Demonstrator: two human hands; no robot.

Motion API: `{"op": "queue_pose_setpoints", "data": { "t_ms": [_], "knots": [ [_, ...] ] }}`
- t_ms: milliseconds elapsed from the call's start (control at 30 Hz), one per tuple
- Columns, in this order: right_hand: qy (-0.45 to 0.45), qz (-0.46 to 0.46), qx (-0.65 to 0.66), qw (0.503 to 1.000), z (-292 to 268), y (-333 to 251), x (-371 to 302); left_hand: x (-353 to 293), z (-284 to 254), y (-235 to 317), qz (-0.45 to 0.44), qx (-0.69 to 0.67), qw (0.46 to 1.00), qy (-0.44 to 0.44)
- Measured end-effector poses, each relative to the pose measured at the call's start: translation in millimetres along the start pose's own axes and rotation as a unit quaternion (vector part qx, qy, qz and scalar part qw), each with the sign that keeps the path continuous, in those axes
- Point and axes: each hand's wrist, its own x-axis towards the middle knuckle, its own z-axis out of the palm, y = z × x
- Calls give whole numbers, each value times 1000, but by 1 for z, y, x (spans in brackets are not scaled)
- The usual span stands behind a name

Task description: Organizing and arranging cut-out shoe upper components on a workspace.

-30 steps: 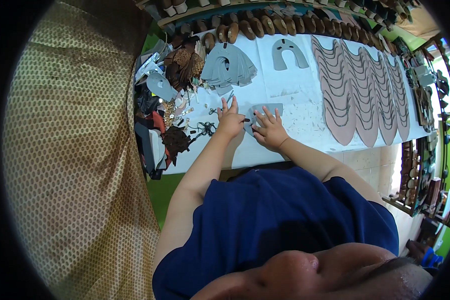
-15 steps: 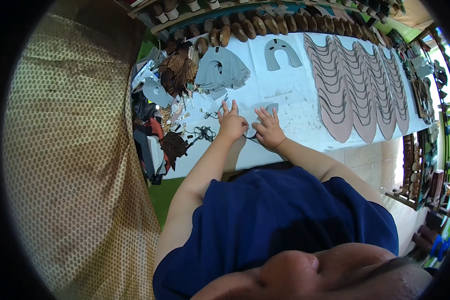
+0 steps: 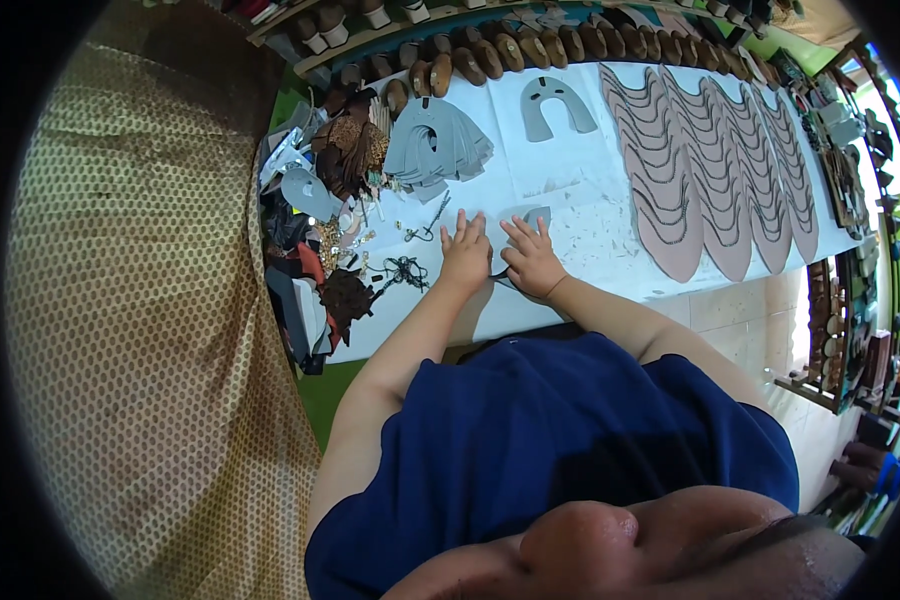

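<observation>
The grey cut upper piece [image 3: 539,215] is partly covered by the right hand [image 3: 535,257], its fingers spread wide, a corner showing beyond their tips. The left hand [image 3: 467,254] is held just beside, fingers loosely parted; tangled dark cord [image 3: 404,270] is seen left of them.

A patterned tan curtain [image 3: 150,350] hung left of the white-covered desk [image 3: 595,260], beside a green wall [image 3: 324,395]. At right, strong light caught pale floor tiles [image 3: 735,320] beside a wooden rack [image 3: 810,390].

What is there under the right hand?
A flat grey piece lies under the right hand; a corner shows beyond it. The part beneath is covered, so its shape cannot be seen.
</observation>
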Motion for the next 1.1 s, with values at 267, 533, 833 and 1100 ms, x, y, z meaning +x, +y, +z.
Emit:
{"op": "queue_pose_setpoints", "data": {
  "t_ms": [267, 533, 833, 1100],
  "knots": [
    [-25, 12, 11, 1000, -5, -3, 1, -16, -47, 13, -20, -109, 993, 33],
    [-11, 9, 10, 1000, -5, -3, 1, -3, -60, 25, -87, -64, 993, -38],
    [-21, 9, 12, 1000, -8, -4, 3, 6, -48, 9, -82, -46, 992, -78],
    [-30, 15, 13, 999, -9, -5, 3, 14, -54, 3, -40, -39, 996, -70]
  ]
}}
